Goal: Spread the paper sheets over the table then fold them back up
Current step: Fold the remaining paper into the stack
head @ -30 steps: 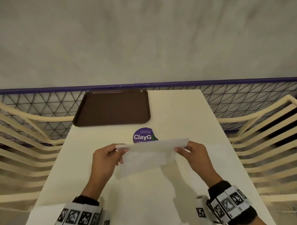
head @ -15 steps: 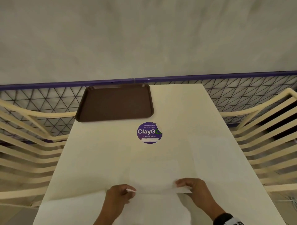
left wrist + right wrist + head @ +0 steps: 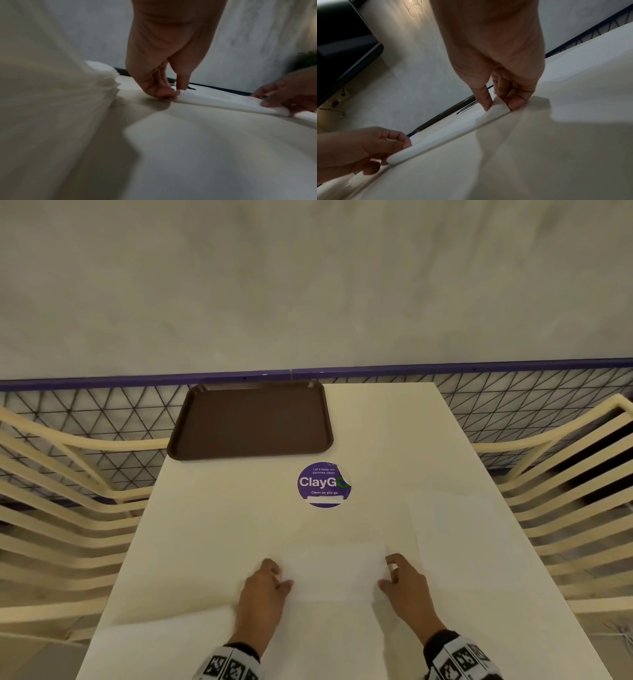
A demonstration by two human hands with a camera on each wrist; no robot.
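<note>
I see the left hand (image 3: 262, 590) and the right hand (image 3: 406, 587) each pinching one end of the folded paper sheet (image 3: 334, 571), at 6 o'clock on the table (image 3: 212, 525). Other sheets around are pale like the table, their edges hard to make out; the brown tray (image 3: 250, 421) lies at 11 o'clock.

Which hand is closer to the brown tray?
Left. The left hand sits almost straight below the brown tray, pinching one end of the folded paper sheet. The right hand pinches the other end, farther off to the tray's right side.
</note>
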